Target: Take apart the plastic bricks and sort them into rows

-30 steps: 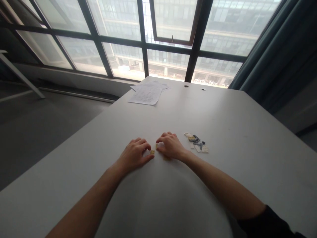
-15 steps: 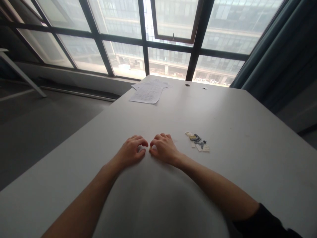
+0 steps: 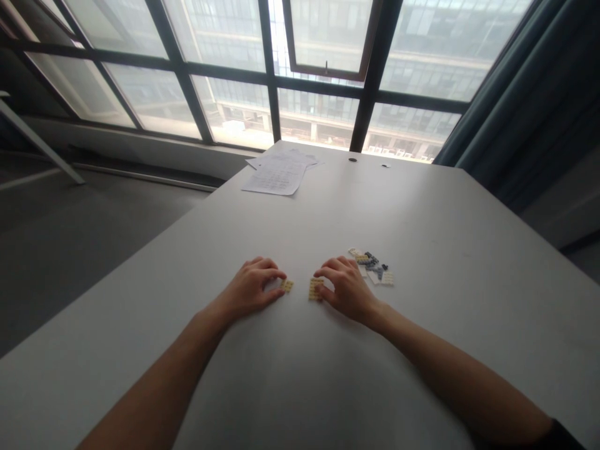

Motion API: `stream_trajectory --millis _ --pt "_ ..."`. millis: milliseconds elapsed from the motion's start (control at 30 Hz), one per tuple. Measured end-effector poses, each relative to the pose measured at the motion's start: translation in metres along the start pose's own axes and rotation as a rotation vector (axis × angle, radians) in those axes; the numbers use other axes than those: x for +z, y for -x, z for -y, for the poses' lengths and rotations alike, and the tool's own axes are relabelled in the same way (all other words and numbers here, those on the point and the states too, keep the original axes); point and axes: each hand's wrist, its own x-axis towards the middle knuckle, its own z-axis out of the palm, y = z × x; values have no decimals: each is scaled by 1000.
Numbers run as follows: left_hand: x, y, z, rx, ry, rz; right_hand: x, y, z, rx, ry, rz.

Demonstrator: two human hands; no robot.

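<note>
Near the middle of the white table, my left hand (image 3: 255, 284) pinches a small yellow brick piece (image 3: 287, 285) between thumb and fingertips. To its right, my right hand (image 3: 347, 287) has thumb and fingertips closed on a larger yellow studded plate (image 3: 315, 289). The two yellow pieces are apart, with a narrow gap of table between them. Just beyond my right hand lies a loose pile of white, grey and yellow bricks (image 3: 374, 269), partly hidden by the hand.
Printed paper sheets (image 3: 276, 175) lie at the far left of the white table (image 3: 412, 212). A round dark hole (image 3: 352, 160) and a small white item (image 3: 385, 166) are near the far edge. Windows and a dark curtain (image 3: 515, 112) stand behind.
My right hand has moved right, away from my left hand, and the larger yellow plate now shows at its fingertips. The small yellow piece at my left fingertips has come into view.
</note>
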Motion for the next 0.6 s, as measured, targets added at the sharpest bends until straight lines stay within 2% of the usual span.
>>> stream_trajectory --millis 200,367,600 --pt "1 -1 0 -15 4 13 -10 31 -23 -12 22 -45" --pt "-5 -1 4 -31 54 77 -21 54 -37 10 25 -95" --pt "-11 -3 12 -14 126 136 -14 61 -31 -66 -3 -84"
